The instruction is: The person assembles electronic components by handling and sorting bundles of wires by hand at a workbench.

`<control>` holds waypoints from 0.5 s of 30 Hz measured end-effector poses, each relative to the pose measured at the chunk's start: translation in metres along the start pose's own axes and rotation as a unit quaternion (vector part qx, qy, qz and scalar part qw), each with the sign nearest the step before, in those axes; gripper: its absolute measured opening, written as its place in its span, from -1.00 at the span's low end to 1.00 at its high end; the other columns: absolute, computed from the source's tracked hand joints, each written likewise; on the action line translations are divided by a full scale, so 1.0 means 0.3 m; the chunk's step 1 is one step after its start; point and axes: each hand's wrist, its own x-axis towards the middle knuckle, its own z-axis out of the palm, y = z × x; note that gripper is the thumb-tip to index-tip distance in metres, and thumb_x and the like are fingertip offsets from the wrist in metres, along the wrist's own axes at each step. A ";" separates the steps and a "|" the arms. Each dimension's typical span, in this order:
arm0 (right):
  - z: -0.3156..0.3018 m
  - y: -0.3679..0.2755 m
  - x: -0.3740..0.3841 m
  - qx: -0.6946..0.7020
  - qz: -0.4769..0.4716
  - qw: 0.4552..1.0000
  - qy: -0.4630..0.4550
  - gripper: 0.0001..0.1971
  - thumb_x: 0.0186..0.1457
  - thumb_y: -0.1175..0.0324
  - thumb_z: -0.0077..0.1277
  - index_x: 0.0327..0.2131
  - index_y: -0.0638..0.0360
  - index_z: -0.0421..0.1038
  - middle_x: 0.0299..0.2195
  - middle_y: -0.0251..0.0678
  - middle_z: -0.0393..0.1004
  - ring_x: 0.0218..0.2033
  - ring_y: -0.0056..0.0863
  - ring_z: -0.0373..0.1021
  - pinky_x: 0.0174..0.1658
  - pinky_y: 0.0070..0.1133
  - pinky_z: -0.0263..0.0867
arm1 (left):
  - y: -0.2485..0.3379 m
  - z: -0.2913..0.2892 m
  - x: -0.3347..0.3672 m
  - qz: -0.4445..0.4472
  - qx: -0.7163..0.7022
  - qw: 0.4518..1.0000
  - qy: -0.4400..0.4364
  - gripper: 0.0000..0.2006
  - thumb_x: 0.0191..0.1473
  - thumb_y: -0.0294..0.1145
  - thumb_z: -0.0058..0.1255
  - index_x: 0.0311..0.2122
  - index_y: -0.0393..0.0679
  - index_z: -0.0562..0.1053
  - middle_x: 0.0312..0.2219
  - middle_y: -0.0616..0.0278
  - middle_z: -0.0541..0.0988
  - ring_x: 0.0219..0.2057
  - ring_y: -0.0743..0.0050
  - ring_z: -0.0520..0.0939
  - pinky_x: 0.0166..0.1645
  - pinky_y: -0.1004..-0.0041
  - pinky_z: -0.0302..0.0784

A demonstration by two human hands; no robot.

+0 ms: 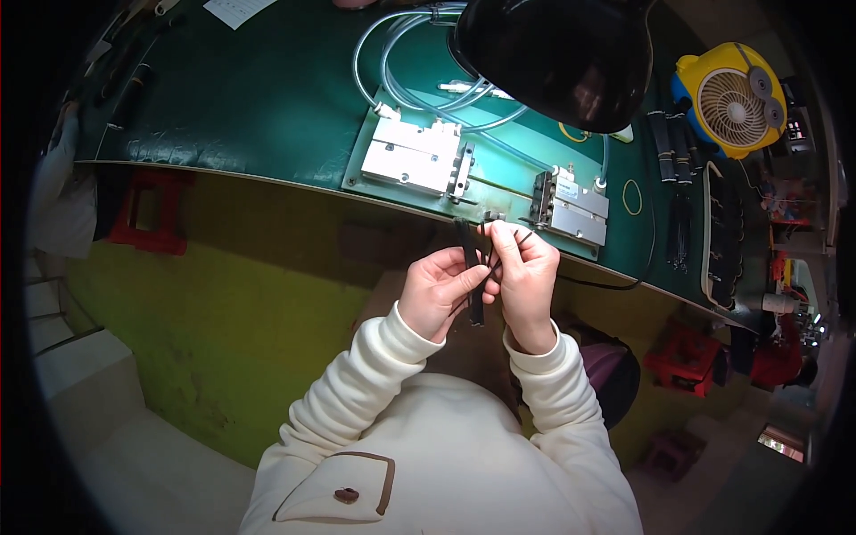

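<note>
My left hand (pixel 443 290) is closed on a small bundle of flat black strips (pixel 476 312), which hangs down past the thumb. My right hand (pixel 524 281) pinches thin black cords (pixel 526 237) beside it, between thumb and index finger. Both hands are close together, just off the front edge of the green table. Beyond the fingertips stands a clamping fixture with a left silver cylinder block (pixel 408 159) and a right silver cylinder block (pixel 575 212) on a green base plate. How the strips and cords join is hidden by my fingers.
A black lamp shade (pixel 557 58) hangs over the fixture, with clear air hoses (pixel 385 62) coiled behind. To the right are a yellow fan (pixel 736 102), black strip bundles (pixel 673 147) and a long tray (pixel 713 236). Red stools (pixel 685 357) stand below the table.
</note>
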 end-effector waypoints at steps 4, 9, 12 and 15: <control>-0.002 0.001 0.005 0.006 0.005 1.000 0.001 -0.82 -0.02 0.40 -0.14 -0.53 0.33 0.36 -0.79 -0.43 0.28 -0.87 -0.82 0.09 -0.84 -0.82 -0.04 | 0.006 -0.001 0.006 -0.006 -0.005 1.000 -0.012 -0.88 -0.08 -0.58 -0.15 -0.35 -0.30 0.33 -0.48 0.19 0.44 -0.51 0.54 0.48 -0.40 0.59 0.44; 0.003 0.004 0.006 -0.015 0.004 1.000 0.012 -0.81 -0.02 0.39 -0.13 -0.55 0.33 0.36 -0.81 -0.45 0.26 -0.88 -0.82 0.08 -0.84 -0.82 -0.04 | 0.004 -0.002 0.012 0.000 -0.006 1.000 -0.021 -0.87 -0.08 -0.59 -0.15 -0.34 -0.31 0.33 -0.48 0.18 0.44 -0.50 0.54 0.48 -0.41 0.59 0.45; -0.004 0.011 0.008 -0.025 0.000 1.000 0.016 -0.80 -0.02 0.37 -0.12 -0.56 0.33 0.36 -0.81 -0.45 0.26 -0.88 -0.82 0.08 -0.84 -0.82 -0.04 | 0.006 0.003 0.011 0.003 0.005 1.000 -0.009 -0.87 -0.08 -0.59 -0.15 -0.34 -0.31 0.33 -0.51 0.19 0.44 -0.52 0.53 0.47 -0.42 0.59 0.43; -0.010 0.017 0.005 -0.015 -0.022 1.000 -0.005 -0.80 -0.03 0.37 -0.11 -0.57 0.33 0.36 -0.81 -0.44 0.27 -0.88 -0.81 0.09 -0.84 -0.83 -0.03 | 0.013 0.010 0.006 0.000 0.005 1.000 -0.002 -0.86 -0.09 -0.59 -0.14 -0.34 -0.31 0.33 -0.52 0.19 0.44 -0.53 0.53 0.47 -0.43 0.59 0.43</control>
